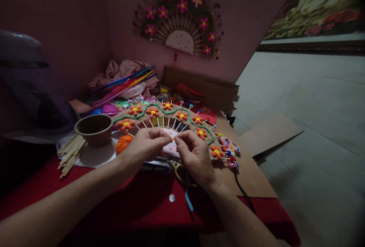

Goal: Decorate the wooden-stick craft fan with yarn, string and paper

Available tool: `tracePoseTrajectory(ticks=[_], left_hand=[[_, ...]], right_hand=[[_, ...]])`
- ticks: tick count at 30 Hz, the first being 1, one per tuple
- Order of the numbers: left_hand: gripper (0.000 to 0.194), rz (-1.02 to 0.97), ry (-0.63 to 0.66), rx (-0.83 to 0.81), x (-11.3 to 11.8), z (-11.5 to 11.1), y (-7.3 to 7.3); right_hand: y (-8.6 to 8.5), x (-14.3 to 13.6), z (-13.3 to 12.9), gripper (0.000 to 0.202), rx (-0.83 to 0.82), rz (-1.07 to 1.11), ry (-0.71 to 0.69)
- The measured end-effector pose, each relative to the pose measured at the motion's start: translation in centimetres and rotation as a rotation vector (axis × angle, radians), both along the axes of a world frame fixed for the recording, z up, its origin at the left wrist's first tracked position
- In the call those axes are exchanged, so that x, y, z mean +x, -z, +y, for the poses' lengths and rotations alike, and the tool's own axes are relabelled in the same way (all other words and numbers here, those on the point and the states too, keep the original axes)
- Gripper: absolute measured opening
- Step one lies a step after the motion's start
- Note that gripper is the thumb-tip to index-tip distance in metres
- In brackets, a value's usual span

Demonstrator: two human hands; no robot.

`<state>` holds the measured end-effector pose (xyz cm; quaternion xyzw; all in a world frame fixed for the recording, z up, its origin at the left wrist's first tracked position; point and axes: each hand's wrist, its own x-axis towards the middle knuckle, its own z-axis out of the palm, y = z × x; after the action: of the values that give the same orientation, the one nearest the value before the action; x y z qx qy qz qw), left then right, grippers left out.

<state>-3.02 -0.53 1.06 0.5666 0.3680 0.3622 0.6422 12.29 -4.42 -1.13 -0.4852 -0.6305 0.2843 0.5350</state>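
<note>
The left hand and right hand pinch a small orange piece, mostly hidden between their fingers; below these, scissors show partly.

No readable text, labels, brands, numbers or signs anywhere in view

The smooth, bare left forearm and right forearm are tapered toward slim wrists; the ungloved left hand and right hand are left uncovered, their nails dimly lit.
</note>
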Motion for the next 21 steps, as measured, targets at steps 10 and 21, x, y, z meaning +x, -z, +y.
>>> tracePoseTrajectory(ticks=[10,21], left_hand=[[0.013,0.04,-0.017,-0.023,0.11,-0.16,-0.23],[0.016,-0.057,0.019,-0.042,-0.02,0.1,0.28]], right_hand=[[0.02,0.09,0.05,0.016,0.03,-0.061,0.047],[0.13,0.27,0.41,0.016,0.067,-0.049,0.116]])
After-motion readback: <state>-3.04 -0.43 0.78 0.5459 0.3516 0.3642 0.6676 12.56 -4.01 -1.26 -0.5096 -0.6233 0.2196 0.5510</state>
